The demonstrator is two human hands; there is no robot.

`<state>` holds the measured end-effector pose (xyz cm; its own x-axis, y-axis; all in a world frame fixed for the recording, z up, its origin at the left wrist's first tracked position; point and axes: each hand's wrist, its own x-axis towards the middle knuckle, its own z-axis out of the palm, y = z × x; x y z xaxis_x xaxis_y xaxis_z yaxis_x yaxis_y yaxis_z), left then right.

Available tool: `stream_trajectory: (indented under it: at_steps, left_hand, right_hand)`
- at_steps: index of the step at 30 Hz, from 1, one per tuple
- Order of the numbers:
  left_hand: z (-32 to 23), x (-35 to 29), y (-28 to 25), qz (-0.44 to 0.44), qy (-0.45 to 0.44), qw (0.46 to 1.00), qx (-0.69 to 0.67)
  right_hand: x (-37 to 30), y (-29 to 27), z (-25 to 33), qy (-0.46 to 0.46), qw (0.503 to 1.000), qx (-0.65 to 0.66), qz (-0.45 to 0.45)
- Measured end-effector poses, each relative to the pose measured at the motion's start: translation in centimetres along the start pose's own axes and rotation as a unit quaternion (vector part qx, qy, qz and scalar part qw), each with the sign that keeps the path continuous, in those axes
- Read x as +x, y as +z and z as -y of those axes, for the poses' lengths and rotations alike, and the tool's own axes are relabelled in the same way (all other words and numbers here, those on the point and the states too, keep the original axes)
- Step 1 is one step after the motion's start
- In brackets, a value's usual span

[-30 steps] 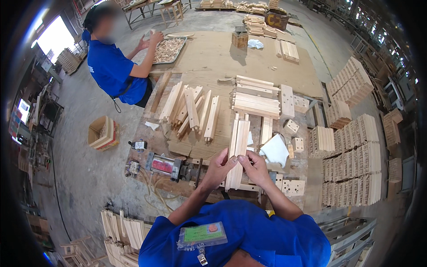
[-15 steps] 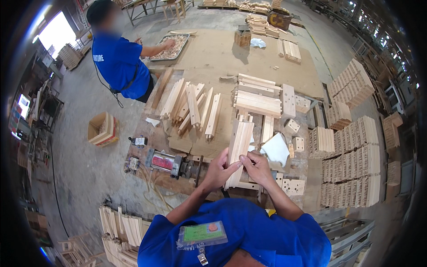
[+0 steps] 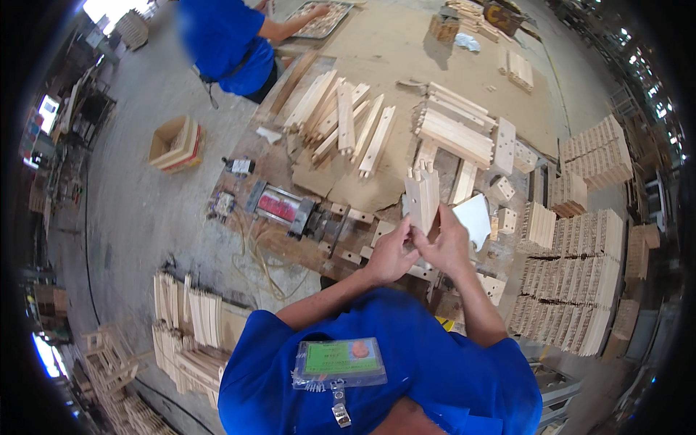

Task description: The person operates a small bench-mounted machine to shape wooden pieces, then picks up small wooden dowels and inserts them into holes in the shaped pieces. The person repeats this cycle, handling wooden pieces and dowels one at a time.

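Note:
Both my hands are closed around a small bundle of pale wooden slats (image 3: 423,197) with dowel pins sticking out of their far ends. My left hand (image 3: 393,254) grips its lower left side, and my right hand (image 3: 445,243) wraps the lower right side. The bundle is tilted, its pinned ends raised, above the near edge of the workbench; the palms hide its lower end. Just beyond it lies a neat stack of slats (image 3: 457,136). A loose pile of slats (image 3: 346,119) spreads farther left. Beside my right hand is a white sheet (image 3: 475,219).
A clamp with a cylinder (image 3: 279,204) is at the bench's left front. Drilled wooden blocks (image 3: 502,190) sit on the right, with tall slat stacks (image 3: 569,283) beyond. A cardboard box (image 3: 168,148) stands on the floor. A co-worker (image 3: 228,47) reaches into a tray (image 3: 335,27).
The bundle has tipped so its pinned ends face up more. My right hand has moved from its near face to its right side. The whole view has shifted, with the bench appearing higher.

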<state>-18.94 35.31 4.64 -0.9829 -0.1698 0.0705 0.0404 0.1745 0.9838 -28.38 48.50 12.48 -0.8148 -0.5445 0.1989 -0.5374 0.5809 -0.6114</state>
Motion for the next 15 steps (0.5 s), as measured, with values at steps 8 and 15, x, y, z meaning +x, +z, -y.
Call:
stream_trajectory:
  at_steps: [8,15]
  left_hand:
    - [-0.2,-4.8,-10.0,-0.124,-0.146,0.979,0.067]
    - [3.9,-8.7,-24.6,-0.432,-0.14,0.878,0.153]
  right_hand:
    - [0.9,1.5,-2.3,-0.067,0.914,-0.22,0.335]
    - [0.3,6.4,-1.9,-0.094,0.884,-0.243,0.387]
